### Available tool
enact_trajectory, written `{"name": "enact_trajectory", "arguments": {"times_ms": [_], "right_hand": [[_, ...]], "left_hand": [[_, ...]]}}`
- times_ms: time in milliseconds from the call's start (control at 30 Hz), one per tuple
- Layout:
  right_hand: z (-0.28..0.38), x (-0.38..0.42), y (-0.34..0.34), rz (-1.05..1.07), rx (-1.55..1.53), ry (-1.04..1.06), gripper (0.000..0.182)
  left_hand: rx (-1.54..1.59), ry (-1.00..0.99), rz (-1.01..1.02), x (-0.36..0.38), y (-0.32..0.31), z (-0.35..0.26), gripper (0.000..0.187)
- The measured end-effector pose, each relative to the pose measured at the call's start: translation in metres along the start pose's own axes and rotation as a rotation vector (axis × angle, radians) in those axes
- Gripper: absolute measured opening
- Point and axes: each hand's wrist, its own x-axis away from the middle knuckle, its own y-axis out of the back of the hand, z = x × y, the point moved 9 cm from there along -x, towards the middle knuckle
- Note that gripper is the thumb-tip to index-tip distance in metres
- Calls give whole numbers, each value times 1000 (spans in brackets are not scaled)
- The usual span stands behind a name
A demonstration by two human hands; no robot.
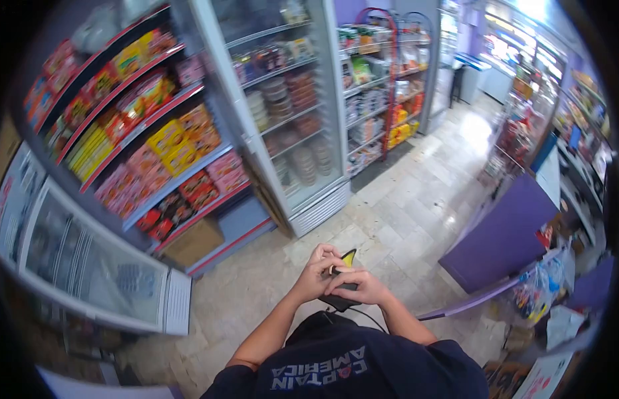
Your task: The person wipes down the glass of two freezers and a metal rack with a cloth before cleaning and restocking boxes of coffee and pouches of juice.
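Note:
In front of my chest, both hands meet around a dark, flat item (342, 302) with a yellow part (349, 257) showing at its far edge. What kind of thing it is, I cannot make out. My left hand (314, 272) is closed with its fingers bent over the item's left side. From the right, my right hand (362, 287) grips it, fingers curled toward the left hand. A small dark piece (335, 270) shows between the fingertips. A thin black cable (377, 320) runs beside my right forearm. The fingers partly hide the item.
A shelf of colourful packets (166, 146) and a glass-door fridge (293, 113) stand ahead to the left. Another fridge (90, 259) is at the near left. A purple counter (492, 233) stands on the right, with plastic bags (541, 286) beside it. Tiled floor (396, 206) runs between.

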Motion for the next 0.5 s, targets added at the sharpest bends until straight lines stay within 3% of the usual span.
{"name": "enact_trajectory", "arguments": {"times_ms": [67, 167, 233, 333, 433, 467, 500], "right_hand": [[7, -17, 21, -128, 83, 57, 14], [6, -18, 62, -439, 132, 25, 21], [4, -6, 95, -678, 145, -22, 27], [-19, 15, 125, -875, -168, -96, 44], [-43, 16, 165, -884, -289, -62, 52], [-52, 16, 184, -856, -255, 18, 48], [-62, 9, 201, -825, -473, 191, 49]], "left_hand": [[-60, -86, 99, -33, 18, -3, 26], [-118, -223, 247, -80, 33, -2, 25], [15, -179, 313, -108, 31, 12, 24], [79, -85, 446, -150, 18, 38, 19], [529, 151, 610, -196, -8, 53, 15], [614, 172, 651, -215, -14, 54, 14], [699, 191, 691, -235, -21, 54, 13]]}}
